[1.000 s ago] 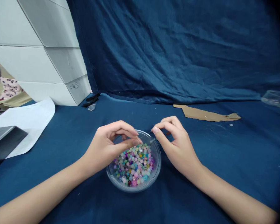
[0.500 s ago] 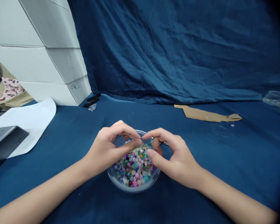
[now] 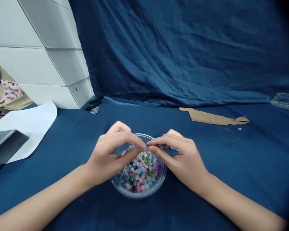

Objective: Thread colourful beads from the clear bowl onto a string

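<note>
A round clear bowl (image 3: 139, 194) of small multicoloured beads (image 3: 141, 173) stands on the blue cloth. Above its left side is my left hand (image 3: 113, 154), thumb and forefinger pinched on something too small to make out. My right hand (image 3: 180, 157) is over the right rim, its thumb and forefinger pinched close to the left fingertips; what they grip is hidden. A short row of strung beads (image 3: 170, 148) shows between the fingers of my right hand.
White boxes (image 3: 38, 65) are stacked at the back left, near a white sheet (image 3: 36, 128) with a dark object (image 3: 8, 147) on it. Torn brown cardboard (image 3: 209, 118) lies before the blue curtain (image 3: 178, 51). A clear container (image 3: 285, 101) sits far right.
My right thumb has risen to meet its forefinger, closing the pinch. The right fingertips are nearer the left ones, and more of the strung beads shows.
</note>
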{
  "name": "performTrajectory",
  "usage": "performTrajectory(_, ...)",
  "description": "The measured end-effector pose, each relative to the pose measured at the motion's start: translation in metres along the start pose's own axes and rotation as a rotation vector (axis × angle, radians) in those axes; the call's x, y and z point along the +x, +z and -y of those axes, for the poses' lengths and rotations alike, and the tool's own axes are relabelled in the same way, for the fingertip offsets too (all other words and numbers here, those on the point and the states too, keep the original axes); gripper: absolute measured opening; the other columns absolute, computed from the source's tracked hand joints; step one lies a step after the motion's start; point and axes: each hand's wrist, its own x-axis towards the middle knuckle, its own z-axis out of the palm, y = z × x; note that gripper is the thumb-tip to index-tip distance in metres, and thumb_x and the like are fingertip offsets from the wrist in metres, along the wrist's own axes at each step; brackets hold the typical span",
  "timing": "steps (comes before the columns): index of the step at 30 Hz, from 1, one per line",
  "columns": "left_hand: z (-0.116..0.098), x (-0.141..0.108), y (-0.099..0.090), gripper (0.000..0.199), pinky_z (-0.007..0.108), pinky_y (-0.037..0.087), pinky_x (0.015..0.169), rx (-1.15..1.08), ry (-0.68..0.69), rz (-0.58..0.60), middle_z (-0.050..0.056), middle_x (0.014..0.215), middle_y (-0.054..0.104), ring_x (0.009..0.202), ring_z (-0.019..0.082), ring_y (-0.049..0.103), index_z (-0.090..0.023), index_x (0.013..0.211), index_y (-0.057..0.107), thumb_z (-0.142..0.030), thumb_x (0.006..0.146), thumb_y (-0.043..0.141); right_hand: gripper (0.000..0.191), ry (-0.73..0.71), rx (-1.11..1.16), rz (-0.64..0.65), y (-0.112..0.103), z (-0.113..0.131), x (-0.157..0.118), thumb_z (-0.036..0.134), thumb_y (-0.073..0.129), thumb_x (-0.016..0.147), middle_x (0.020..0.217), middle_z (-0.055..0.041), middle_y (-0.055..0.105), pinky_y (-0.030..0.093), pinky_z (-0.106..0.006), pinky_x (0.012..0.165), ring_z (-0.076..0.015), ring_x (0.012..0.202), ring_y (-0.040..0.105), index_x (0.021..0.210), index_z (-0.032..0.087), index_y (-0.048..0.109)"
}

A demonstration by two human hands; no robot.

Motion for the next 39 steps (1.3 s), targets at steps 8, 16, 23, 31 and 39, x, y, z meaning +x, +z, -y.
performTrajectory(8,-0.007,0.007,-0.002,0.007,0.049,0.045,0.104,0.237,-0.158,0.153,0.006,0.122,0.072,0.117,0.029,0.057,-0.023,0.093,0.073,-0.020,0.090,0.068,0.008,0.011,-0.099,0.082,0.002,-0.002,-0.001,0.018,0.065,0.102,0.086,-0.0004,0.071,0.045,-0.034,0.073,-0.0188,0.080,0.058,0.099,0.022,0.070)
performTrajectory(16,-0.001,0.004,-0.013,0.027,0.056,0.043,0.115,0.351,-0.465,0.575,0.005,0.156,0.050,0.141,0.037,0.048,-0.030,0.109,0.077,-0.036,0.083,0.073,0.007,0.090,-0.110,0.091,0.000,-0.002,-0.002,0.020,0.065,0.102,0.085,0.0001,0.069,0.046,-0.033,0.073,-0.0192,0.083,0.059,0.098,0.024,0.070)
performTrajectory(23,0.001,0.004,-0.012,0.011,0.040,0.054,0.099,0.297,-0.502,0.550,0.007,0.131,0.065,0.120,0.032,0.063,-0.027,0.086,0.082,-0.036,0.083,0.078,0.008,0.102,-0.111,0.097,0.001,-0.002,-0.001,0.019,0.065,0.101,0.086,-0.0009,0.070,0.047,-0.035,0.073,-0.0205,0.084,0.060,0.099,0.024,0.071)
performTrajectory(31,-0.007,0.010,-0.016,0.004,0.042,0.053,0.094,0.376,-0.538,0.619,0.003,0.127,0.065,0.120,0.033,0.061,-0.036,0.082,0.083,-0.039,0.081,0.081,0.008,0.106,-0.106,0.091,0.001,-0.002,-0.002,0.019,0.065,0.101,0.081,0.0001,0.066,0.046,-0.034,0.071,-0.0194,0.080,0.059,0.098,0.025,0.071)
performTrajectory(39,-0.004,0.007,-0.015,0.005,0.051,0.048,0.108,0.297,-0.434,0.568,0.004,0.138,0.061,0.132,0.035,0.052,-0.036,0.085,0.084,-0.039,0.087,0.080,0.008,0.103,-0.089,0.081,0.001,-0.002,-0.002,0.018,0.066,0.100,0.077,0.0021,0.063,0.043,-0.032,0.071,-0.0172,0.078,0.057,0.096,0.023,0.070)
